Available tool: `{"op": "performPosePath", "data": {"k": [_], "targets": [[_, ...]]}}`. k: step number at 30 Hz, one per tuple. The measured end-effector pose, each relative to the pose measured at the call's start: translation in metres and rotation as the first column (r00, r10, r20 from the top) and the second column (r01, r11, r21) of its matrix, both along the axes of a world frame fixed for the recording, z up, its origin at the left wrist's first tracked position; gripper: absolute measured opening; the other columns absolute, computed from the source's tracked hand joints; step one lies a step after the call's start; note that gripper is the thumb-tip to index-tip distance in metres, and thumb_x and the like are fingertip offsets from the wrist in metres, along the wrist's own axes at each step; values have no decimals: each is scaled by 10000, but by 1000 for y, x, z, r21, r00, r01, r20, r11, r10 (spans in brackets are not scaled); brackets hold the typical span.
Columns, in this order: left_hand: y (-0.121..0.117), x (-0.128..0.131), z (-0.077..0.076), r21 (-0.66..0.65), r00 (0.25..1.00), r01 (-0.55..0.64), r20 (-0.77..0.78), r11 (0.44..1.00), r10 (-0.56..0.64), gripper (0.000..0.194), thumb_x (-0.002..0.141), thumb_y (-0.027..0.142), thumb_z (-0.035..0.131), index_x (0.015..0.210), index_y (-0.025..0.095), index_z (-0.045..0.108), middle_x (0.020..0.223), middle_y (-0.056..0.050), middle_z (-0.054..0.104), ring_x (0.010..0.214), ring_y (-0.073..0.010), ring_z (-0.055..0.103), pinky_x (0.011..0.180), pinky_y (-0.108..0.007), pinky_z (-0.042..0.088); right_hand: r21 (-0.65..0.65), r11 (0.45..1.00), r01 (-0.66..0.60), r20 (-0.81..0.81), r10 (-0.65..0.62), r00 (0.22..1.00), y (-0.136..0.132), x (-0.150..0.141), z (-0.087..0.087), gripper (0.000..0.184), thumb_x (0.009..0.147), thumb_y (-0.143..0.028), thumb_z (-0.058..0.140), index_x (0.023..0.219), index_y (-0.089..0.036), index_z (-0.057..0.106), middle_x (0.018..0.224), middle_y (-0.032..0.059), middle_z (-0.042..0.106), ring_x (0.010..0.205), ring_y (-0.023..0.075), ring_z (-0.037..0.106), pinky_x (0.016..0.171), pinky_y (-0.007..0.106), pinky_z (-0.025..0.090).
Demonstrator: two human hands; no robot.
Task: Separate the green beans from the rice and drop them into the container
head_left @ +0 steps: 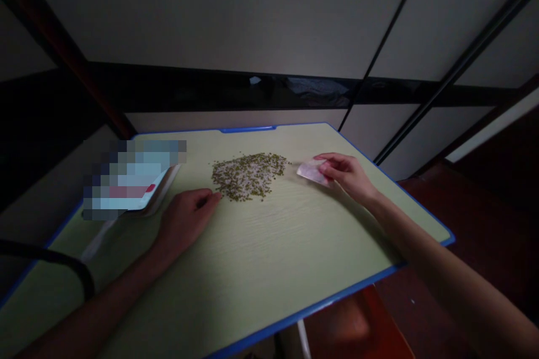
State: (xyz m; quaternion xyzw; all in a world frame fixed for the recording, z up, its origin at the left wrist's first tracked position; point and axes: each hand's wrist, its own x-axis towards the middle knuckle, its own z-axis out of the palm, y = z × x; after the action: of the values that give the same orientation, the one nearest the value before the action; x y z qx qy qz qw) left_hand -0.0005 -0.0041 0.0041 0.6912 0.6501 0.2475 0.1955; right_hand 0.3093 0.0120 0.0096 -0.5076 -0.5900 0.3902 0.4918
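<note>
A loose, flat pile of small green beans and whitish grains (248, 176) lies on the pale yellow-green table (269, 258). My left hand (187, 216) rests at the pile's near left edge. Its thumb and forefinger come together beside the beans; whatever is between the fingertips, if anything, is too small to make out. To the right of the pile, my right hand (345, 174) pinches a small, thin, whitish packet or sheet (312, 172) between thumb and fingers. The sheet is tilted just above the table, apart from the pile.
A tablet-like device with a lit screen (141, 179), partly pixelated, leans at the table's left side. A dark curved bar or cable (59, 258) crosses the lower left. Behind the table's blue edge stand cabinet panels (236, 17). An orange surface (349, 320) shows below the front edge.
</note>
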Motion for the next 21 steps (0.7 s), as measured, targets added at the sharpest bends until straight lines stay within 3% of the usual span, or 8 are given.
{"op": "performPosePath", "data": {"k": [4,7,21], "targets": [[0,-1,-1,-12,1000,-2,12,1000,2,366,715,457,373,443,213,346,395,48,358,446,-123,383,465,-247,225,-15,976,218,-4,-218,976,51,-7,-11,350,546,-337,686,808,-118,611,539,-26,548,445,69,434,436,207,329],[1,-1,-1,-24,1000,-6,4,1000,7,366,709,463,369,444,212,337,408,47,356,453,-123,389,469,-248,224,-9,963,269,-7,-269,963,71,-10,-16,326,536,-335,656,780,-126,603,514,-34,540,424,67,417,424,206,318],[4,-3,-5,-94,999,-41,12,995,42,410,678,559,322,454,217,339,437,61,327,457,-125,386,484,-248,263,-1,987,163,120,-162,979,67,-7,-16,253,569,-258,580,772,-114,624,505,-3,569,445,108,487,448,230,361]]}}
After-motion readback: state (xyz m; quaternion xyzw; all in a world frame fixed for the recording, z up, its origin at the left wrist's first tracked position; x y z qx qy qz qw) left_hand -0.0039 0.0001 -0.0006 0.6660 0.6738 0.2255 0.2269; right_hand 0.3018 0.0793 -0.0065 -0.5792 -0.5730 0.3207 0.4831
